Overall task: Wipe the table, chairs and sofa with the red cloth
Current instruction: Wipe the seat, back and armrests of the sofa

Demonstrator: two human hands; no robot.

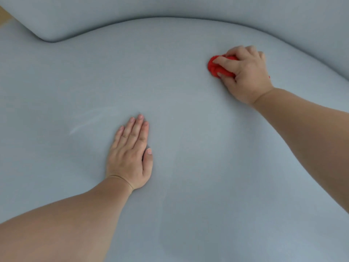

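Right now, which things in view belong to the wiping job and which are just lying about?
In the job: red cloth, bunched in the right hand; sofa seat under it; left hand flat on the seat.
Just there: rounded sofa pad upper left, untouched; tan sliver at the top-left corner, unidentifiable.

We have our left hand [130, 156] flat on the sofa seat [188, 176], nearer us; our right hand [245, 74] is farther back and rightward, gripping the cloth [215, 68] on that seat.

The right hand [245, 72] hides much of the red cloth [214, 67]; the sofa [151, 72] overruns every edge.
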